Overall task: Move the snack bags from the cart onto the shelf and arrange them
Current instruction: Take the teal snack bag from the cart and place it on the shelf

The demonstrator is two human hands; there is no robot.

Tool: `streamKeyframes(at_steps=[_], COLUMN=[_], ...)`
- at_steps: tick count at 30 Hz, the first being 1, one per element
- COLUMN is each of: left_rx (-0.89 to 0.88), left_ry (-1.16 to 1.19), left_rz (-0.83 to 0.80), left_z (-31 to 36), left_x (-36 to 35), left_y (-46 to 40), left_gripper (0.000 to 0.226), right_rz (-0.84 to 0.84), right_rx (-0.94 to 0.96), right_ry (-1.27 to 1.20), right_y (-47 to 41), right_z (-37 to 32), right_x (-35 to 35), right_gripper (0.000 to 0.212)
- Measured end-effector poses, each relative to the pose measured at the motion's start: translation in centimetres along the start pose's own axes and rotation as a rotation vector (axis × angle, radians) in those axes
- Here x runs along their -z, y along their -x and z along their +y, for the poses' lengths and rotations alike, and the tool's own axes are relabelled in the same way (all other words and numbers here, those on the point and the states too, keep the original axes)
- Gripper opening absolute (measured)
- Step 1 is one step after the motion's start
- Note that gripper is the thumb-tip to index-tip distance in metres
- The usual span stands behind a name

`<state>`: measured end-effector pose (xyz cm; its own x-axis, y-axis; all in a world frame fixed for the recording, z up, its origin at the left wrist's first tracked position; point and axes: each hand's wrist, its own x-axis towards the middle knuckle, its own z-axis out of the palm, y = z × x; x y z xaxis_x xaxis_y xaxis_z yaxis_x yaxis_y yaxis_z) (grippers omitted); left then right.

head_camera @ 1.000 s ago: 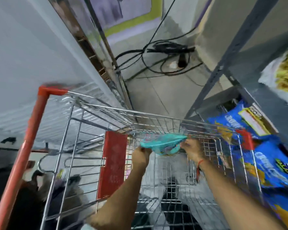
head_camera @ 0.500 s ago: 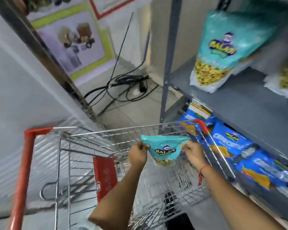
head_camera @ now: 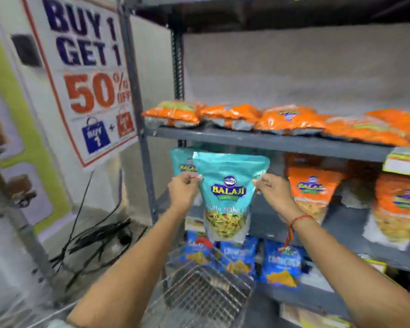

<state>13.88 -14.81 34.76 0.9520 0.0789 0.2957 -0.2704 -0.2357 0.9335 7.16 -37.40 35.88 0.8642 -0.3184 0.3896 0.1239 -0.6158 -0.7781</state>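
Note:
A teal snack bag (head_camera: 227, 197) hangs upright in front of the middle level of the grey shelf (head_camera: 265, 140). My left hand (head_camera: 184, 189) pinches its left edge and my right hand (head_camera: 271, 189) pinches its right edge. Just behind it, at the shelf's left end, stands another teal bag (head_camera: 181, 162), partly hidden. The wire cart (head_camera: 206, 294) is below my arms; only its far corner shows, and no bags are visible in that part.
Orange snack bags (head_camera: 234, 114) lie flat on the upper level, more orange bags (head_camera: 314, 188) stand to the right on the middle level, and blue bags (head_camera: 282, 263) fill the lower one. A sale poster (head_camera: 85, 74) hangs left; black cables (head_camera: 97, 242) lie on the floor.
Both hands have lifted the teal bag out of the cart and up to the middle shelf level. The view has tilted up from the cart to the shelf.

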Motion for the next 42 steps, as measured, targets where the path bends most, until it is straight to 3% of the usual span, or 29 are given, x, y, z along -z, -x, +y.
streamKeyframes(at_steps=[6,14,17,20,23,26,30,42], left_rx=[-0.073,-0.018,0.002,0.057,0.133,0.198,0.242,0.235], left_ry=[0.101,0.115,0.105,0.138,0.185,0.219,0.223,0.168], left_rz=[-0.075,-0.094,-0.101,-0.111,-0.148,-0.169,-0.156,-0.140], left_z=[8.2,8.8,7.6,5.3,2.5,-0.2,-3.4,-9.8], left_x=[-2.5,-4.8,-5.4,-6.3,-7.6,-9.6,-12.8,-19.6], left_y=[-1.9,-3.3,-3.9,-5.0,-6.3,-8.1,-10.7,-15.2], left_gripper=[0.018,0.011,0.008,0.021,0.007,0.017,0.015,0.018], right_rz=[0.153,0.182,0.173,0.144,0.120,0.105,0.114,0.106], right_rx=[-0.003,-0.099,-0.123,-0.157,-0.209,-0.253,-0.298,-0.381], right_ry=[-0.065,-0.158,-0.171,-0.189,-0.211,-0.205,-0.216,-0.305], right_y=[-1.8,-2.7,-3.4,-4.7,-6.2,-7.9,-10.5,-16.7], right_z=[-3.6,-2.3,-0.8,1.2,3.9,6.8,10.5,19.5], right_x=[6.9,7.9,6.8,5.2,3.1,1.2,-0.7,-4.6], right_gripper=[0.028,0.022,0.023,0.020,0.022,0.027,0.019,0.015])
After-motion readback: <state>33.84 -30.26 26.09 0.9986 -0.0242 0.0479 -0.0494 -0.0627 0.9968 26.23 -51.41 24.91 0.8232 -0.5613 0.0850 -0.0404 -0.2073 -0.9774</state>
